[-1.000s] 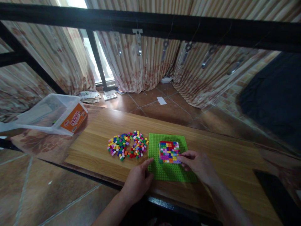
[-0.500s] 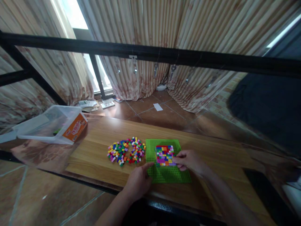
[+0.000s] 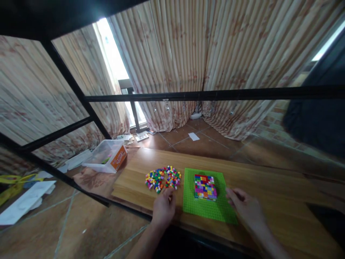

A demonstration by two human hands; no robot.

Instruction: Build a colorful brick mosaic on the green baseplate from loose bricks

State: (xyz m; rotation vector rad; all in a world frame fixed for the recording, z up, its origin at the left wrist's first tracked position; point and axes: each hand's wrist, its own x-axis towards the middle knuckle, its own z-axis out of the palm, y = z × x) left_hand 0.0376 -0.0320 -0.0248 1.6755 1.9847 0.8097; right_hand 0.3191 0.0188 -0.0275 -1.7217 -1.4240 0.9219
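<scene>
A multicoloured block of small toy bricks [image 3: 205,187] stands on a green studded baseplate [image 3: 207,210]. To its left lies a loose pile of small bricks [image 3: 153,178] in many colours. My left hand [image 3: 164,208] is at the near edge of this pile, its fingers closed together; whatever may be in them is hidden. Over the right edge of the baseplate, apart from the block, is my right hand [image 3: 246,210]. Its thumb and forefinger are pinched together, and I cannot make out anything between them.
Everything rests on a wooden tabletop [image 3: 269,180]. A clear plastic bin [image 3: 104,154] with an orange label stands beyond its left end. A black metal bar [image 3: 188,96] crosses behind the table. On the right lies a dark flat object [image 3: 323,219].
My right hand has come away from the block's right side. My left hand has gone from the baseplate's left edge to the loose bricks. The camera view has shifted.
</scene>
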